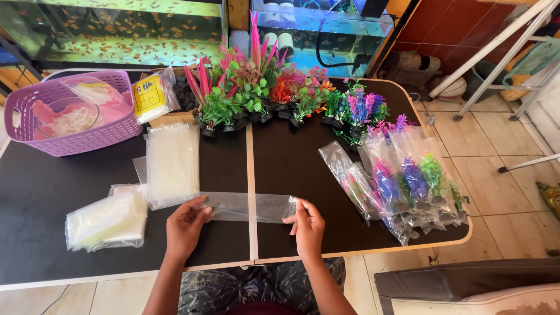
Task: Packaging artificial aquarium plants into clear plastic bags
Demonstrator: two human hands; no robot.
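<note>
From the head camera, the left hand (185, 226) pinched one end of a long clear plastic bag (248, 207) and the right hand (307, 226) pinched the other, holding it stretched flat just above the black table (52, 186), across the seam between its two halves. A stack of empty bags (172, 163) lay just beyond the left hand, another pile (108, 219) to its left. Loose plastic aquarium plants (256, 93) stood along the far edge, and plants already bagged (402, 184) lay to the right. A purple basket (70, 114) sat at the far left. The step looked like readying an empty bag; opening its mouth would call for rubbing the two layers apart at one end
</note>
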